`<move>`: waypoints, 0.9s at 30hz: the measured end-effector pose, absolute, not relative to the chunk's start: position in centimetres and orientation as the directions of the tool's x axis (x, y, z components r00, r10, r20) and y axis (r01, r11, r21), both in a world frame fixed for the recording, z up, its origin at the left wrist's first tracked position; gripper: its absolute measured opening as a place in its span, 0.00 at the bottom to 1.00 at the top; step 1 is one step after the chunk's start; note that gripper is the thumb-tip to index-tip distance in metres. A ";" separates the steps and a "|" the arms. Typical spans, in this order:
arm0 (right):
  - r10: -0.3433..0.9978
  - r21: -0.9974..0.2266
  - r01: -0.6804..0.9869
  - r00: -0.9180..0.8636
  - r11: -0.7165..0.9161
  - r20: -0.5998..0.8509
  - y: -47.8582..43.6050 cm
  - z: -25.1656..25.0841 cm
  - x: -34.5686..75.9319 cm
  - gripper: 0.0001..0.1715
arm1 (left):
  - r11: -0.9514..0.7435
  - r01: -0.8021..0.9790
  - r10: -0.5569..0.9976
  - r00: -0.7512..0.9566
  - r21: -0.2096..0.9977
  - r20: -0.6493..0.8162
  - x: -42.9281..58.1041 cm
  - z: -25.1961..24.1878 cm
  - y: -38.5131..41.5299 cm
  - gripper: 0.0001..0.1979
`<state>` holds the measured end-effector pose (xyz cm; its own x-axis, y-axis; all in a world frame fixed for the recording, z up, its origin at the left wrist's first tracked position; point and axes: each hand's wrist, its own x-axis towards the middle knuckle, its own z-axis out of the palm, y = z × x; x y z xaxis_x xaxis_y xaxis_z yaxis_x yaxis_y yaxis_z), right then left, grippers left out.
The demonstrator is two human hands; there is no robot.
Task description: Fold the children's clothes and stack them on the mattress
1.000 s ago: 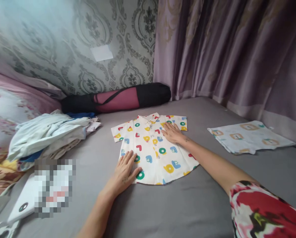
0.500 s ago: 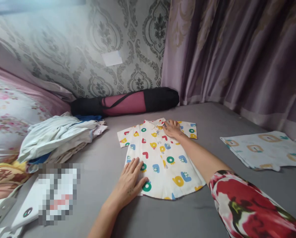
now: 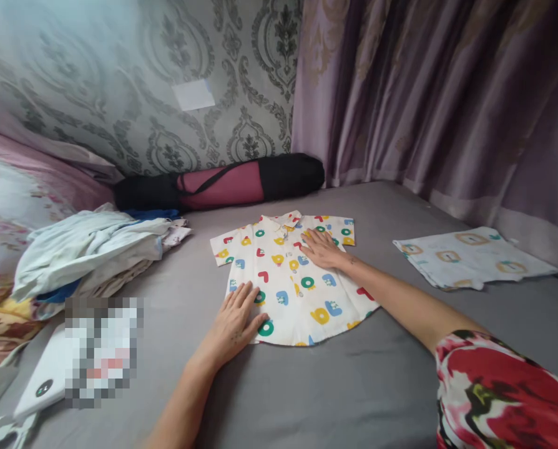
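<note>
A small white short-sleeved shirt point(image 3: 283, 299) with a collar and colourful letter prints lies spread out, front up, on a grey sheet point(image 3: 307, 393). My left hand point(image 3: 236, 321) rests flat on its lower left edge, fingers apart. Flat on the upper right of the chest, below the collar, is my right hand point(image 3: 323, 249), its fingers stretched out. Neither hand grasps the cloth. My right forearm crosses over the shirt's right side and hides part of it.
To the right lies a folded white cloth point(image 3: 475, 255) with orange prints. A heap of clothes point(image 3: 92, 249) is at the left, with a white device point(image 3: 49, 368) and a blurred-out item nearer. A black and maroon long bag point(image 3: 223, 185) lies along the wall, beside purple curtains point(image 3: 377, 93).
My right hand has slid from beside the collar down onto the chest of the shirt. My left hand stays at the lower left edge. The whole view has shifted slightly.
</note>
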<state>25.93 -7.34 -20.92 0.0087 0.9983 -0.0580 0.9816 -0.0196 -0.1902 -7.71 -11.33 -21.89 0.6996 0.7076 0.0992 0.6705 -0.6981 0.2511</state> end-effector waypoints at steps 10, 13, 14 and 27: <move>0.978 -0.306 0.934 -0.204 0.182 -0.040 -18.5 -19.9 24.7 0.38 | -0.691 0.685 0.713 0.699 0.232 0.058 -7.9 -22.0 -11.0 0.31; 0.962 -0.340 0.912 -0.266 0.229 -0.065 -20.5 -19.6 24.9 0.38 | -0.687 0.688 0.713 0.701 0.235 0.034 -7.8 -21.9 -10.8 0.31; 0.960 -0.347 0.909 -0.273 0.233 -0.069 -20.9 -19.6 25.1 0.38 | -0.685 0.689 0.713 0.700 0.235 0.027 -7.7 -21.8 -10.7 0.31; 0.997 -0.167 0.984 0.067 -0.060 0.036 -22.0 -20.5 26.9 0.35 | -0.655 0.745 0.676 0.652 0.126 -0.343 -4.9 -15.2 -9.2 0.27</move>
<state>26.93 -22.03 -20.54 0.0670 0.9971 0.0359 0.9842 -0.0601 -0.1668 -4.92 -9.19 -15.18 0.6521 0.6761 -0.3430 0.7453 -0.6546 0.1265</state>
